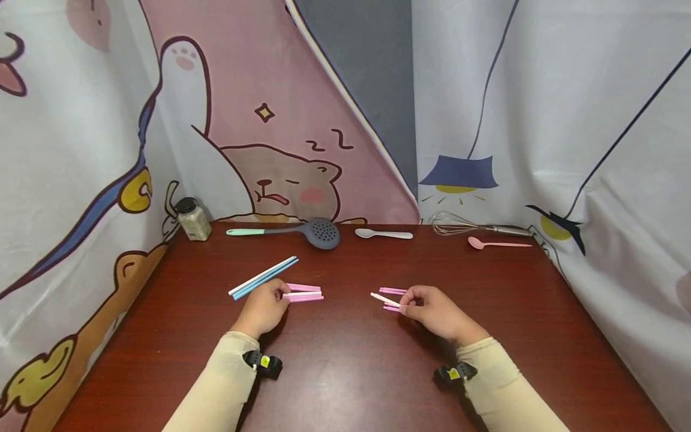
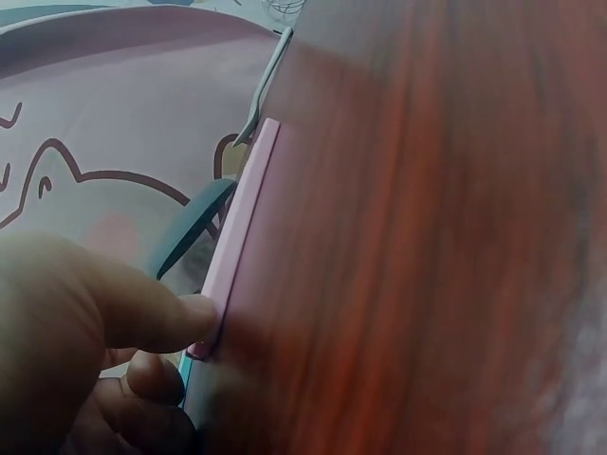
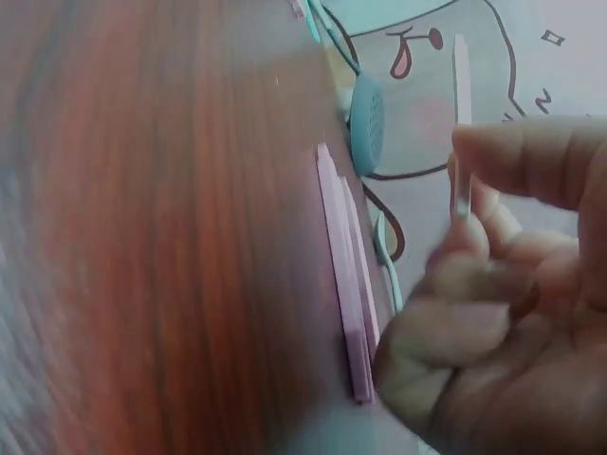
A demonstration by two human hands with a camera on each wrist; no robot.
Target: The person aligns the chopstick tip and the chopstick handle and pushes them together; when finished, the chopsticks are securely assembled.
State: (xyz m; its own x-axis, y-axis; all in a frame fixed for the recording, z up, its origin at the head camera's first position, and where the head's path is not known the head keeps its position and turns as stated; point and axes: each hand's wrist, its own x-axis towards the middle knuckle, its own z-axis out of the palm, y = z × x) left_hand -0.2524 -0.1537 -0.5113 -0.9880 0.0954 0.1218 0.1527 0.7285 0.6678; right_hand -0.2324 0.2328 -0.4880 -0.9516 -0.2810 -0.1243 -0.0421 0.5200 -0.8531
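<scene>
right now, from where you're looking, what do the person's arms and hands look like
The left sleeve and right sleeve are long, pale cream and slightly creased, ending near the wrists. A small black device with a yellow patch sits at the left wrist and another at the right. The left hand and right hand show no gloves.

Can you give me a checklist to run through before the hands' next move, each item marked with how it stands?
1. Right hand holds the near white stick: ok, pinched.
2. Left hand firmly grips a stick: cannot tell; its fingers hide the contact.
3. White sticks together: not ok; the other white stick is by the left hand.
4. Pink sticks in one group: not ok; some lie by each hand.
5. Skimmer out of the way: ok, at the back.
</scene>
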